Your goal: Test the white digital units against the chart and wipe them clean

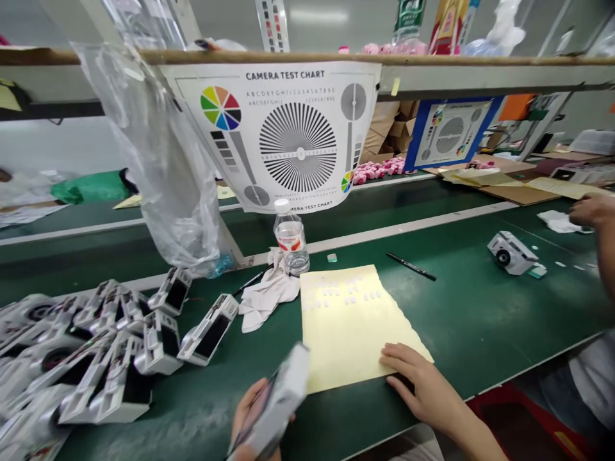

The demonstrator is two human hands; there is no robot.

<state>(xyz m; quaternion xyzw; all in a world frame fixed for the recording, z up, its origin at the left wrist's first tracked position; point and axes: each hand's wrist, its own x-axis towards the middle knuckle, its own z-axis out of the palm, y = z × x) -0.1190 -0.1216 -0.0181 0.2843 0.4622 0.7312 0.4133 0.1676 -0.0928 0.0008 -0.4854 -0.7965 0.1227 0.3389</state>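
Nearest, the left hand (252, 416) wraps its fingers (247, 400) around a boxy white plastic camera body (283, 397), gripping it tilted, its dark screen side partly blurred. The right hand (423, 384) lies on the lower edge of a smooth, pale yellow backing sheet (343, 339), its fingers (396, 358) spread and slightly curved, holding nothing. Rows of small, rounded white labels (341, 291) dot the sheet's upper part, too many and too small to count surely. To the left, a heap of similar angular white camera bodies (161, 346), at least ten, lies on the green matte surface (480, 320), with black screens showing on several. Beyond the sheet sit a crumpled white cloth (266, 298), one clear ribbed plastic water bottle (291, 246) with a white cap, and two slim black pens (410, 266) (250, 282). To the right, a single white camera body (512, 253) lies with its round lens showing, just beside a small teal block (537, 271). A co-worker's hand (593, 211) rests at the far right near a white rag (560, 222). Farther off, a curling paper camera test chart (283, 128) hangs from a wooden shelf edge (432, 59), beside a limp, clear plastic bag (154, 160).
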